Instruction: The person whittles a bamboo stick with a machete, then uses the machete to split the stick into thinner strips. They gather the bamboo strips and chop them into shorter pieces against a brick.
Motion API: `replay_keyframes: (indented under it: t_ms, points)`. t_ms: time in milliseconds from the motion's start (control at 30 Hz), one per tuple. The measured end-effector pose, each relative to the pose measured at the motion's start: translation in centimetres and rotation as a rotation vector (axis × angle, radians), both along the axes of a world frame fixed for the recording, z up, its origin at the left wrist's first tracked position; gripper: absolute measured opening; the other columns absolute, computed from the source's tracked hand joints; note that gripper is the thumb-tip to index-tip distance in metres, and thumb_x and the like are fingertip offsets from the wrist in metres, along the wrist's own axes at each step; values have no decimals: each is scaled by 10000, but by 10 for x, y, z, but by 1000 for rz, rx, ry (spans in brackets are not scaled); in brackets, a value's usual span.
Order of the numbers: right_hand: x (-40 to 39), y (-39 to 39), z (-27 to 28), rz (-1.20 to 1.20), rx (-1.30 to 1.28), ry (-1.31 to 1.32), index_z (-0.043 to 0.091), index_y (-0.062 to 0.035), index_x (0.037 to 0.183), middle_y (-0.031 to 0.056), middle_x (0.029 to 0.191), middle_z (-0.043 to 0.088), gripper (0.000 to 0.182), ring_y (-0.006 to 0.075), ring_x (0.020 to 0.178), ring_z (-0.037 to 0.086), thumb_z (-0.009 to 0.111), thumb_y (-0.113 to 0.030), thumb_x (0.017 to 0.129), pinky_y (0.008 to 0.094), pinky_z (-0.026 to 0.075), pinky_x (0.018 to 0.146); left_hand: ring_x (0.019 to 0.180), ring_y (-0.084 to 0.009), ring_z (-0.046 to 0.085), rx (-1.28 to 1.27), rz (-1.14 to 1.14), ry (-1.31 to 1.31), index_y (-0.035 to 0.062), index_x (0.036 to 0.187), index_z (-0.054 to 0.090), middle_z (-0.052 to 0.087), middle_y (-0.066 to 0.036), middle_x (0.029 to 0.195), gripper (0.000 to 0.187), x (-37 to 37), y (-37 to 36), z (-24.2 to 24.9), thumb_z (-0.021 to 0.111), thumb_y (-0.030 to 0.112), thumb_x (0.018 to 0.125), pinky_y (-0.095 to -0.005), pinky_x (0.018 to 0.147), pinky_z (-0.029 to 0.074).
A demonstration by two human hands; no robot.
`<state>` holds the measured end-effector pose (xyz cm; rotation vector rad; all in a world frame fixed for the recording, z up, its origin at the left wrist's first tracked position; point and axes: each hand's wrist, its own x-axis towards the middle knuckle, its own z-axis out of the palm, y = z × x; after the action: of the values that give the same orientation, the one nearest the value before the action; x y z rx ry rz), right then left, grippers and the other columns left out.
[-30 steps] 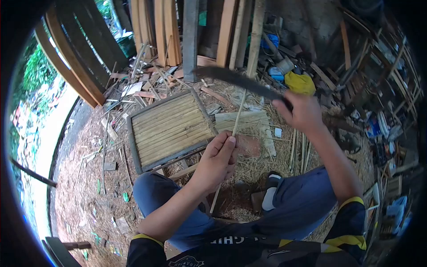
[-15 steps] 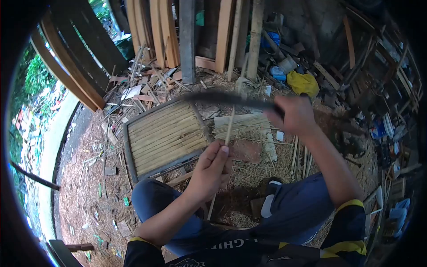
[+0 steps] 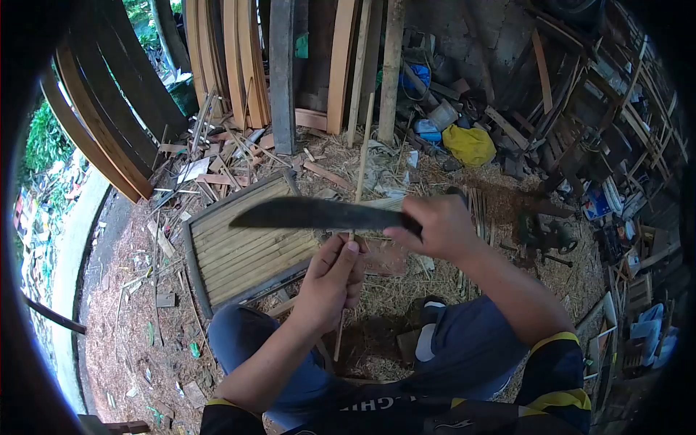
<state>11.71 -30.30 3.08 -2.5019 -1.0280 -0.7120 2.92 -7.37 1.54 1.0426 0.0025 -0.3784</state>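
My left hand (image 3: 336, 275) is closed round a thin bamboo stick (image 3: 365, 148), thumb on top. The stick stands nearly upright in view, its lower end poking out below the fist. My right hand (image 3: 444, 226) grips the handle of a machete (image 3: 312, 214), whose long dark blade points left. The blade crosses over the stick just above my left fingers and hides a short stretch of it. Behind the blade lies a dark-framed panel of bamboo slats (image 3: 250, 254), its right part partly covered by blade and hand.
Wooden planks (image 3: 243, 65) lean upright at the back beside a grey post (image 3: 283, 80). A yellow bag (image 3: 469, 145) lies at the back right, near scrap wood. Shavings and offcuts cover the ground (image 3: 138, 290). Several thin strips (image 3: 482, 210) lie right of my right hand.
The machete has come down and toward me along the stick, from well above my left hand to just over its fingers. The blur on the blade is gone. My left hand keeps its hold.
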Motion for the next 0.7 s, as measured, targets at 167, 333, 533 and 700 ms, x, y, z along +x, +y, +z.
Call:
replay_keyframes:
  t_ms: [167,333,533,700]
  points:
    - [14,-9,4,67,-2,-40,548,-76,700,84,569,530,584,291,512,599,683,-606,905,419,453,490,491,-38,241,31,-24,4,113,1053,511,311,66,657,213,-10,-3,7,436,296,1132,-235,421,185]
    - [12,-11,0,-23,131,34,589,-78,722,102,580,544,553,306,515,603,663,-587,924,419,456,495,483,-33,237,27,-43,-14,114,1049,512,317,66,654,226,-11,-1,8,432,307,1133,-233,417,185]
    - [16,-11,7,-78,117,-8,612,-72,738,112,576,554,534,317,518,611,649,-565,941,429,459,494,474,-32,238,11,-33,5,111,1037,511,322,64,651,232,-12,1,8,422,302,1135,-235,406,180]
    - [1,-11,6,83,4,-70,609,-50,739,118,582,559,508,335,520,601,628,-495,982,434,458,504,466,-35,237,17,-58,-18,111,1027,499,319,63,647,230,-13,-5,11,409,292,1138,-233,399,184]
